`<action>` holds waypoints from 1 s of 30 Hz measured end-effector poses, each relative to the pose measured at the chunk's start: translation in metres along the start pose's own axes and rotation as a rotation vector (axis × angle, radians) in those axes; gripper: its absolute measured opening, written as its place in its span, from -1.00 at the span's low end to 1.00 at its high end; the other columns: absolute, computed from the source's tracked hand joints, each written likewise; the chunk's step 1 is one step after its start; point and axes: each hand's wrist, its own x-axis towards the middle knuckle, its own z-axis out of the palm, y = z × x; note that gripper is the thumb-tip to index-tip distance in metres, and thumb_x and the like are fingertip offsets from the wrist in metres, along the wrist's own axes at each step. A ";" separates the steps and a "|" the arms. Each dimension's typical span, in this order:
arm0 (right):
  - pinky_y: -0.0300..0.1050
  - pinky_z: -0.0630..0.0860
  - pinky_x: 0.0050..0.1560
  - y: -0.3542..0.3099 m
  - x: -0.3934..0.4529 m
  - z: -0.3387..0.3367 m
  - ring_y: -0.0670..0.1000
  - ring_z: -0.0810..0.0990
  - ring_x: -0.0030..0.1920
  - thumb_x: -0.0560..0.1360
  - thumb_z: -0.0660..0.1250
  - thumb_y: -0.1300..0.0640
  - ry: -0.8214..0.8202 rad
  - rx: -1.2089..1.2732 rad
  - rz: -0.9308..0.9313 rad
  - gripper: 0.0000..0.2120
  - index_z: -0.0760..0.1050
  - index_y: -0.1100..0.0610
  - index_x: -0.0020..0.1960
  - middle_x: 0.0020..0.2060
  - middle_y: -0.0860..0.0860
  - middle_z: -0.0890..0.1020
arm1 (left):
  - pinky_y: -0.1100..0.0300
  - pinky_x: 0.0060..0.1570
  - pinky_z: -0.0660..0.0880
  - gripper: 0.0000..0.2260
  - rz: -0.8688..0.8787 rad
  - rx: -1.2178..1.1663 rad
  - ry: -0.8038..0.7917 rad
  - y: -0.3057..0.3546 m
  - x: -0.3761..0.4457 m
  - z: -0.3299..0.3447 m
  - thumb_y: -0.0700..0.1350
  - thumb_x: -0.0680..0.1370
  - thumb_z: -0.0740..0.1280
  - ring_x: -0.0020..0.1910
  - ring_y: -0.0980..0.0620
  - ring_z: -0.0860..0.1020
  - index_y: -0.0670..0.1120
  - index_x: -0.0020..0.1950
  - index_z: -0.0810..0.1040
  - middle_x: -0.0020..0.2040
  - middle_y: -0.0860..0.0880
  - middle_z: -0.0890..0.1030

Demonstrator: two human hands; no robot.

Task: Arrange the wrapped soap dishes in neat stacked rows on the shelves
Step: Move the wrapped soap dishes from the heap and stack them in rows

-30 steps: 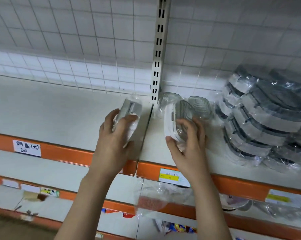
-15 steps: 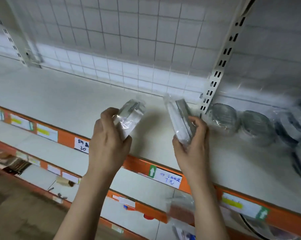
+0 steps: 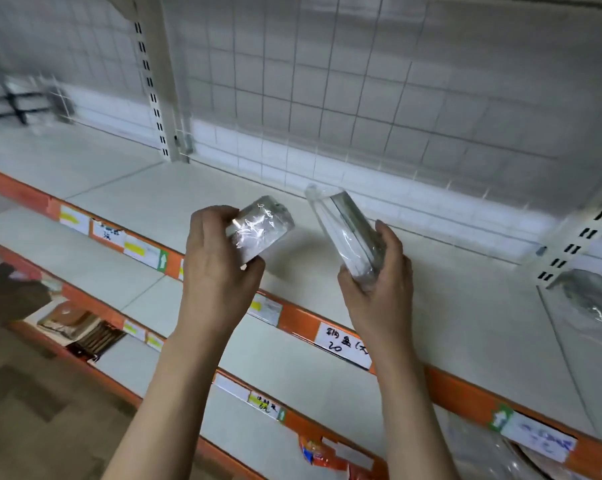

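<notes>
Both hands have swung left along the shelf — left hand and right hand each gripping a wrapped soap dish. Slick film could slip.

left hand: bare, no ring or glove, short plain nails.
right hand: bare, no ring or glove, thumbnail short and unpainted.
forearms: both bare to the frame's lower edge, no sleeve, watch or bracelet.

Glossy crinkled plastic wrap on 2 soap dishes; matt white shelf
</notes>
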 end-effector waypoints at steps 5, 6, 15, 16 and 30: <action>-0.30 0.46 0.07 -0.029 0.003 0.064 -0.03 0.47 0.12 0.29 0.39 0.23 -0.034 0.034 0.012 -0.45 0.42 0.11 0.28 0.14 0.00 0.51 | 0.31 0.03 0.32 -0.42 -0.024 0.036 -0.006 -0.055 0.019 -0.038 -0.28 0.30 0.37 0.05 0.00 0.40 -0.20 0.33 0.43 0.13 -0.19 0.45; -0.25 0.47 0.06 -0.034 0.006 0.077 -0.04 0.48 0.09 0.27 0.37 0.22 -0.030 0.038 -0.001 -0.47 0.44 0.13 0.25 0.11 0.00 0.50 | 0.20 0.07 0.35 -0.40 -0.037 0.046 -0.004 -0.065 0.022 -0.043 -0.22 0.31 0.34 0.08 -0.04 0.42 -0.19 0.37 0.39 0.15 -0.18 0.46; -0.55 0.28 -0.06 -0.064 0.035 0.196 -0.12 0.43 -0.01 0.32 0.47 0.27 -0.168 0.067 -0.051 -0.54 0.43 0.17 0.18 0.01 -0.07 0.48 | 0.03 0.10 0.37 -0.45 -0.053 0.162 0.026 -0.162 0.062 -0.077 -0.18 0.27 0.36 0.09 -0.13 0.47 -0.22 0.27 0.46 0.12 -0.17 0.55; -0.51 0.30 -0.04 -0.066 0.039 0.210 -0.13 0.43 -0.01 0.34 0.48 0.20 -0.176 0.076 -0.064 -0.55 0.44 0.17 0.18 0.02 -0.06 0.50 | 0.02 0.09 0.36 -0.45 -0.025 0.212 0.019 -0.174 0.068 -0.080 -0.18 0.27 0.36 0.08 -0.15 0.48 -0.18 0.26 0.48 0.11 -0.16 0.55; 0.01 0.46 0.12 -0.124 0.111 0.399 0.07 0.50 0.11 0.34 0.43 0.13 -0.241 0.170 -0.106 -0.56 0.44 0.15 0.19 0.09 0.01 0.56 | 0.09 0.06 0.18 -0.46 -0.168 0.435 0.087 -0.315 0.167 -0.136 -0.06 0.34 0.25 0.12 -0.11 0.41 -0.05 0.34 0.35 0.12 -0.06 0.50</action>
